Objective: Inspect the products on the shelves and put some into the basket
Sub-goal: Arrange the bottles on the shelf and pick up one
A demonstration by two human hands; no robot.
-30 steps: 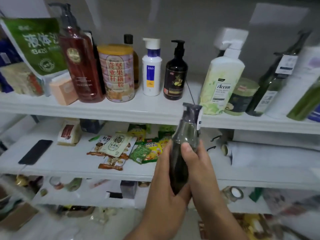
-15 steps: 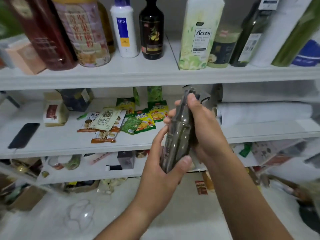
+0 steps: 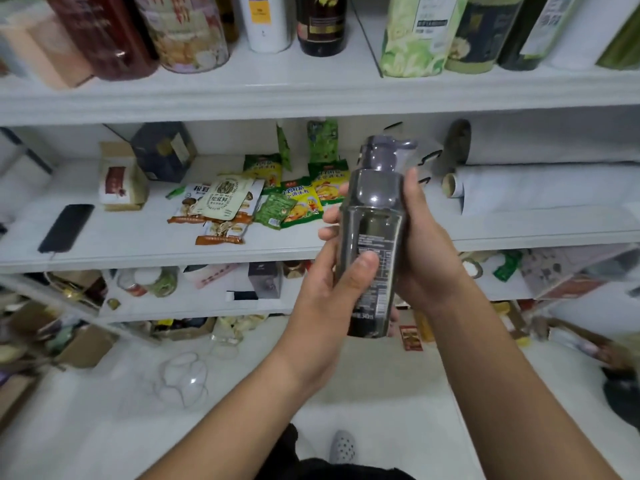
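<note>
A dark grey pump bottle [image 3: 375, 216] with small white print on its back label stands upright in front of the middle shelf [image 3: 242, 251], held in both hands. My left hand [image 3: 329, 292] grips its lower half, thumb pressed across the label. My right hand [image 3: 426, 251] wraps the bottle from the right side and behind, fingertips showing past its left edge. No basket is in view.
Snack packets [image 3: 242, 202], a small box [image 3: 117, 178], a black phone [image 3: 65, 228] and paper rolls [image 3: 540, 188] lie on the middle shelf. Bottles and a tin [image 3: 183, 29] line the top shelf. Clutter fills the lowest shelf and the floor at both sides.
The view has tipped further down, so the top shelf slid up out of frame. The bottle has turned from tilted to upright with its printed label facing me, still in both hands.
</note>
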